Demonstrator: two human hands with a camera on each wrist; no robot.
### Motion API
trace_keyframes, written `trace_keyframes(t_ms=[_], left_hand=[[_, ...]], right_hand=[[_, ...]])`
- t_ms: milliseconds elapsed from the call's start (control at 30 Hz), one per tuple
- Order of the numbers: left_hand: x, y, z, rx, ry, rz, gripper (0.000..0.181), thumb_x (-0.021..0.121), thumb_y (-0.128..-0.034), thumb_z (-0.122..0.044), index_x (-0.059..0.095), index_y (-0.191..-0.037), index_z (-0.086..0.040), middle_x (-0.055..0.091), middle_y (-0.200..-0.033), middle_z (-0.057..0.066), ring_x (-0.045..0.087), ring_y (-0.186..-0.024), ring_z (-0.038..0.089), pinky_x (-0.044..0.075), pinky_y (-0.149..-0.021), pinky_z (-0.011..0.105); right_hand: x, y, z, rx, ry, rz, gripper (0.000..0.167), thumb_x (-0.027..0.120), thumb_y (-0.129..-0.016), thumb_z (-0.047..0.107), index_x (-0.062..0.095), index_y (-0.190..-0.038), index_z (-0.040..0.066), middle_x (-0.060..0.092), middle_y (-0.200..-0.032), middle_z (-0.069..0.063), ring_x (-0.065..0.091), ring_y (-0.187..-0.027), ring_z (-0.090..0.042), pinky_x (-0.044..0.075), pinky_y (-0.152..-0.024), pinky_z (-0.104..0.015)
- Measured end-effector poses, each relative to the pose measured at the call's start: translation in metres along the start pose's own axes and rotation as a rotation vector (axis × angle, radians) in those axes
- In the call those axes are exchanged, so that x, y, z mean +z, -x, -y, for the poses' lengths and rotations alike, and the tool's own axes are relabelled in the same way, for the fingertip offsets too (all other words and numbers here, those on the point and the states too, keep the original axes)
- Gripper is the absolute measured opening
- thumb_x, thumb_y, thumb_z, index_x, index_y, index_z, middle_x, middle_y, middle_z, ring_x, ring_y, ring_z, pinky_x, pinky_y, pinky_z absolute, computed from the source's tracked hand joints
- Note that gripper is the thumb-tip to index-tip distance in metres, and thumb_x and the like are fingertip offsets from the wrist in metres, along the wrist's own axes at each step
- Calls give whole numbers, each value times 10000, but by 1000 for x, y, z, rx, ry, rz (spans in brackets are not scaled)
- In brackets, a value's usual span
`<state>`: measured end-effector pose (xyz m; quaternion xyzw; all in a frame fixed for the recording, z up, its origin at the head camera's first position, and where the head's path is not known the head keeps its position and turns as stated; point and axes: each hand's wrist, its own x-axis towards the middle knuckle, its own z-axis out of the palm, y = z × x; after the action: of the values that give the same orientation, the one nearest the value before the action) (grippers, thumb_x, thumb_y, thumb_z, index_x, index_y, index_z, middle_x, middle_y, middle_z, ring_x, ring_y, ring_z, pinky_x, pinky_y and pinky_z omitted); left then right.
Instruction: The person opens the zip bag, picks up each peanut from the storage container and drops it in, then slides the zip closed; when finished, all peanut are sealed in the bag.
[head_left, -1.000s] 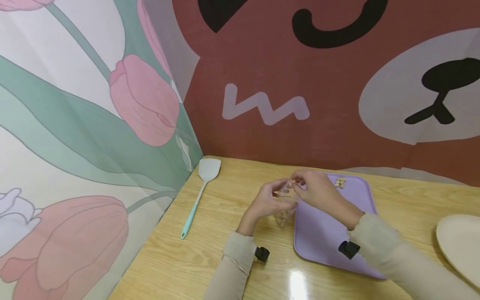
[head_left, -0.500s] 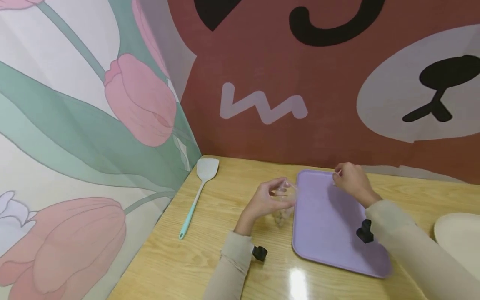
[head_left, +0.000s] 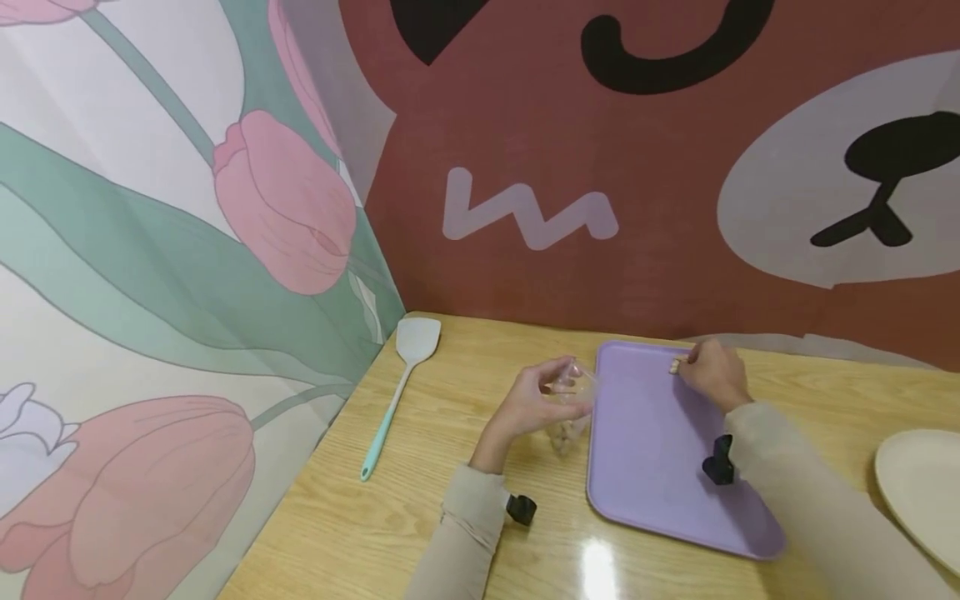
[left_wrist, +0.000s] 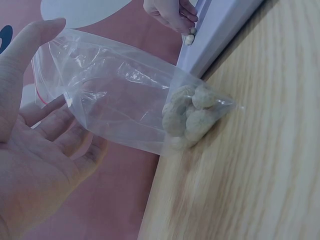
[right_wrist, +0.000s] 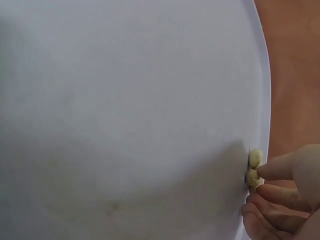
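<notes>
Currently L hand [head_left: 531, 404], fingers spread, holds clear bag [left_wrist: 130, 97] w/ pale lumps [left_wrist: 197, 117], ~9 o'clock of purple tray [head_left: 645, 458]; R hand [head_left: 716, 372], fingers clamped on pale pc. [right_wrist: 253, 177] at tray's ~12 o'clock rim, 2nd pc. [right_wrist: 255, 158] alongside.

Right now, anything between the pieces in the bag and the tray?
Yes: the clear bag itself encloses the pale pieces, and the raised rim of the purple tray borders that side. I see no separate object between them; the right hand is at the tray's far edge.
</notes>
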<state>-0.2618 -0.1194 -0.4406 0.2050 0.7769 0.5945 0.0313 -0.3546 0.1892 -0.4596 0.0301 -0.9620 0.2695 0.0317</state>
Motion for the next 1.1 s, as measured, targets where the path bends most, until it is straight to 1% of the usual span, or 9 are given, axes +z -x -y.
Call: trace_keyframes(t_ms=[133, 300, 400, 600, 700, 800, 900, 1000, 1100], left_hand=[[-1, 0, -1, 7, -13, -1, 764, 830, -806, -157, 463, -1448, 34, 648, -1263, 57, 621, -1100, 204, 511, -893, 278], [0, 0, -1, -2, -27, -7, 762, 840, -798, -170, 481, -1444, 14, 629, -1288, 17, 610, -1113, 137, 492, -918, 269], [0, 0, 0, -13, -31, -7, 765, 843, -796, -178, 484, -1446, 4, 608, -1318, -2, 597, -1120, 112, 486, -922, 266], [0, 1, 1, -14, -27, -4, 758, 840, -799, -167, 485, -1446, 3, 603, -1327, 0, 590, -1128, 100, 485, -923, 268], [1, 0, 0, -8, -31, 3, 749, 839, -801, -167, 490, -1441, 5, 617, -1312, 7, 590, -1132, 101, 481, -929, 267], [2, 0, -1, -2, -23, 13, 745, 834, -808, -160, 484, -1442, 13, 635, -1297, 64, 610, -1134, 160, 484, -928, 271], [2, 0, -1, 3, -15, 21, 744, 828, -815, -152, 475, -1450, 7, 632, -1293, 125, 627, -1125, 222, 487, -924, 271], [2, 0, -2, 6, -9, 26, 746, 821, -821, -148, 464, -1458, 6, 623, -1295, 148, 634, -1100, 225, 499, -910, 276], [3, 1, -2, 2, -1, 20, 744, 819, -821, -146, 465, -1460, -7, 619, -1295, 151, 632, -1080, 207, 514, -888, 284]], right_hand=[[3, 0, 0, -10, 5, 1, 241, 617, -852, 98, 609, -620, 32, 497, -553, -9, 460, -534, -190, 344, -465, -314], [4, 1, 0, -38, 9, -5, 284, 612, -862, 88, 570, -583, 59, 447, -536, 15, 433, -530, -187, 323, -471, -312], [3, 2, -1, -49, 9, -3, 245, 618, -851, 78, 596, -613, 23, 466, -551, -2, 448, -543, -205, 331, -480, -318], [-1, 2, -2, -53, -9, 6, 199, 655, -852, 90, 686, -815, -103, 606, -659, -96, 525, -598, -237, 392, -502, -318], [-8, 3, 1, -80, -28, -8, 197, 641, -850, 82, 700, -854, -106, 649, -716, -137, 563, -629, -256, 420, -522, -340], [-18, 5, 15, -119, -62, 3, 192, 646, -861, 71, 706, -890, -109, 671, -794, -184, 594, -690, -303, 466, -567, -401], [-27, 10, 40, -189, -75, 11, 211, 677, -869, 84, 709, -938, -113, 691, -877, -223, 629, -777, -352, 502, -647, -471], [-33, 19, 70, -268, -81, 2, 201, 700, -870, 96, 728, -939, -90, 709, -866, -205, 652, -793, -353, 518, -681, -496], [-38, 33, 99, -343, -96, -2, 179, 714, -876, 104, 746, -933, -63, 722, -842, -167, 674, -763, -314, 537, -670, -475]])
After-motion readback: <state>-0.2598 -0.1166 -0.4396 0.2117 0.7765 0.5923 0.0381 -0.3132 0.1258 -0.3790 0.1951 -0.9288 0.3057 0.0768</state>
